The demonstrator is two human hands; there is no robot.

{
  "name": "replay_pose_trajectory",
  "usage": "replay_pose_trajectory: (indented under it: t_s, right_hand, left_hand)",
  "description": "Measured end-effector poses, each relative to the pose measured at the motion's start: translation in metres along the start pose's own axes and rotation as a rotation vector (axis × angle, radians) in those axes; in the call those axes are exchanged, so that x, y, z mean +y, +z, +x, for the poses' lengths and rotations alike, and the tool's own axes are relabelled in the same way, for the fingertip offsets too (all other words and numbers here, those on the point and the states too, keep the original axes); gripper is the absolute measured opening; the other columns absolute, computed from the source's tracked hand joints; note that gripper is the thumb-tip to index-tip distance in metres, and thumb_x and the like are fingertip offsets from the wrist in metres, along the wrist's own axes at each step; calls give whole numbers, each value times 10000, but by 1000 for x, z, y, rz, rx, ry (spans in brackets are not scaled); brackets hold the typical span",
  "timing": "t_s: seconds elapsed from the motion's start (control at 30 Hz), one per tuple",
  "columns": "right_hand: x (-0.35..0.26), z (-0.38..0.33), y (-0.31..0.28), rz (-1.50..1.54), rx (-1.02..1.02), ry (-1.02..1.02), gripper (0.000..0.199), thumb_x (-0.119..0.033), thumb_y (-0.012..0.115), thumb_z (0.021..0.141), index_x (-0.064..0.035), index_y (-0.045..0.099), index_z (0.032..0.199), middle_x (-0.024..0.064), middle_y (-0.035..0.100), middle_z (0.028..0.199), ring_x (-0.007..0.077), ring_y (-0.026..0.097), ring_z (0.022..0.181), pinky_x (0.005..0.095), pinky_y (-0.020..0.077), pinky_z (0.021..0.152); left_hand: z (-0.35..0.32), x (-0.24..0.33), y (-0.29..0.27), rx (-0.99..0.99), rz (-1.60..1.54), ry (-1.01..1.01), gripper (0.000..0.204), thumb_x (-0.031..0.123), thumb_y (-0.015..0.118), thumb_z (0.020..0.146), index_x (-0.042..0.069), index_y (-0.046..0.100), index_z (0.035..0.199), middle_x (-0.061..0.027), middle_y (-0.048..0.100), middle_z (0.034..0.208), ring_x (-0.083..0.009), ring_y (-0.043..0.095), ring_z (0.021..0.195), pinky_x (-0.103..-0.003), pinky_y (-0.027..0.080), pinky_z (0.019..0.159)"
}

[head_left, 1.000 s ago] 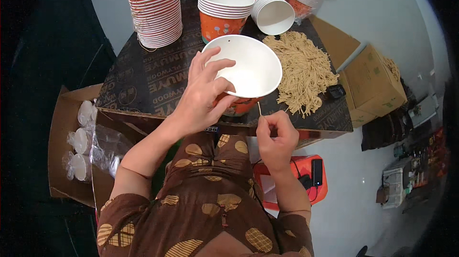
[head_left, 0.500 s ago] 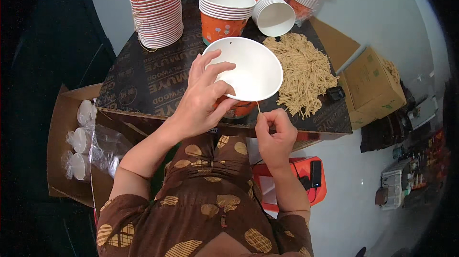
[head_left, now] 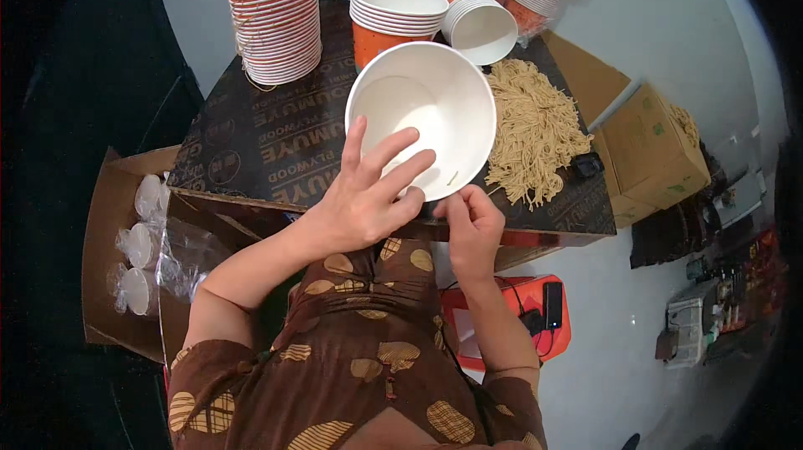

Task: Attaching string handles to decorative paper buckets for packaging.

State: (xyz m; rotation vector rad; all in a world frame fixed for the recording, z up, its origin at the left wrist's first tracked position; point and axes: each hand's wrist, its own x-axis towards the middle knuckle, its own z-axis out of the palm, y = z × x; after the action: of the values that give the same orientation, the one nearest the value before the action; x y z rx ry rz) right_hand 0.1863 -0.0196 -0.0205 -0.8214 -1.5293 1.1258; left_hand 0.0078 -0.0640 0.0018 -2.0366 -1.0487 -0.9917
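Observation:
A white-lined paper tub (head_left: 427, 103) is tilted so that its open mouth faces me, at the front edge of the table. My left hand (head_left: 368, 199) grips its near rim between thumb and bent fingers, with the other fingers stretched over the opening. Inside the wall, near the lower right rim, a short end of tan cord (head_left: 452, 178) pokes through. My right hand (head_left: 474, 228) is pinched against the outside of the tub just below that spot; its fingertips are partly hidden by the rim. To the right lies a loose heap of tan cords (head_left: 539, 132).
Nested orange tubs (head_left: 393, 36) stand behind, a tall stack (head_left: 276, 32) is at left, and one tub (head_left: 483, 32) lies on its side. A cardboard box (head_left: 125, 329) with wrapped white pieces sits left of the table. A red stool (head_left: 552, 287) bearing a phone is at lower right.
The tub has tipped further toward me, showing more of its inside. My right hand has moved up to its wall, and a cord end now shows inside.

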Motion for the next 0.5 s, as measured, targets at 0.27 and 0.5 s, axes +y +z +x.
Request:
replay_pose_trajectory:
  t_s: [0.27,0.5]
  right_hand:
    - [20,-6,-2,135,19,219,225,-109,591,947,-16,603,743,1,609,685,52,526,634,214,395,574]
    - [26,-12,-5,-63,-8,207,262,-124,596,955,20,605,736,39,643,648,64,539,566,239,420,533]
  left_hand:
    - [-15,18,0,-179,-77,-68,157,87,653,674,26,612,813,-141,611,1136,-340,513,1226,-622,254,1118]
    - [-7,30,7,-438,-380,-524,135,5,628,815,-2,608,948,-181,646,932,-376,630,936,-473,474,821]
